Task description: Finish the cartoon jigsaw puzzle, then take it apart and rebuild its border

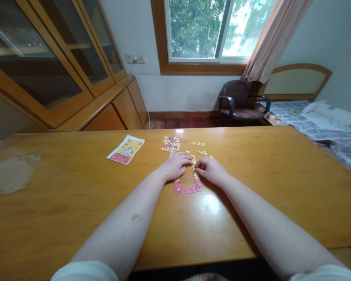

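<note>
A partly joined jigsaw puzzle (188, 191) lies on the table as a border, pink along the near side and yellow higher up, with bare wood inside it. My left hand (177, 165) rests over its left and upper part, fingers stretched out and hiding some of the pieces. At the right side, my right hand (213, 170) is closed in a pinch, its fingertips at a small yellow jigsaw piece (193, 168) against the border. The fingers partly cover that piece. Just beyond my left hand is a heap of loose jigsaw pieces (171, 143).
More yellow pieces (202, 152) lie scattered beyond my right hand. A printed picture sheet (126, 150) is to the left, and a clear plastic bag (13, 173) lies at the table's far left. Behind the wooden table (105, 210) stand an armchair (240, 101) and a cabinet (105, 105).
</note>
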The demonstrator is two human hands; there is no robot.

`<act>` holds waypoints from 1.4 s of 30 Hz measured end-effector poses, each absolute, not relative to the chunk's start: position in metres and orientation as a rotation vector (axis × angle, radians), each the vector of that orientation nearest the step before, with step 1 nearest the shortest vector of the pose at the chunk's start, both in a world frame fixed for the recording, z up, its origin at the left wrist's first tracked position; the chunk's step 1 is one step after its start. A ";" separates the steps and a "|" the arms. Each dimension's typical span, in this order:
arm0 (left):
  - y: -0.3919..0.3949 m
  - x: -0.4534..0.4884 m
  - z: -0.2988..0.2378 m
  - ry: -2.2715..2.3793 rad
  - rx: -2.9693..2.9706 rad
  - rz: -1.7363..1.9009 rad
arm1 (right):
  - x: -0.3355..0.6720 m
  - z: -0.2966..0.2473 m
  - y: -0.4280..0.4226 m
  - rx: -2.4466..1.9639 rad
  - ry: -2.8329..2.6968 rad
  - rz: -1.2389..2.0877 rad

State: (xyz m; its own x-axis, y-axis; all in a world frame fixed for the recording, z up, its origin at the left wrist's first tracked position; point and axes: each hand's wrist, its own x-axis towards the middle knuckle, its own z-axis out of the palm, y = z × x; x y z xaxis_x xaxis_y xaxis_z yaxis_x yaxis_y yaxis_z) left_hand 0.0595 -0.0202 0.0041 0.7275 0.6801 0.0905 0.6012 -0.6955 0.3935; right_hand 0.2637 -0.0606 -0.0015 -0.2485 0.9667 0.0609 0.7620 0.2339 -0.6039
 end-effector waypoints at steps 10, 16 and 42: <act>-0.020 0.060 0.004 0.984 2.600 0.317 | 0.264 0.000 -0.061 -1.608 -2.127 0.646; -0.019 0.059 0.003 0.974 2.600 0.327 | 0.263 0.002 -0.062 -1.606 -2.150 0.643; -0.020 0.058 0.003 0.908 2.641 0.286 | 0.280 0.023 -0.067 -1.387 -2.431 0.785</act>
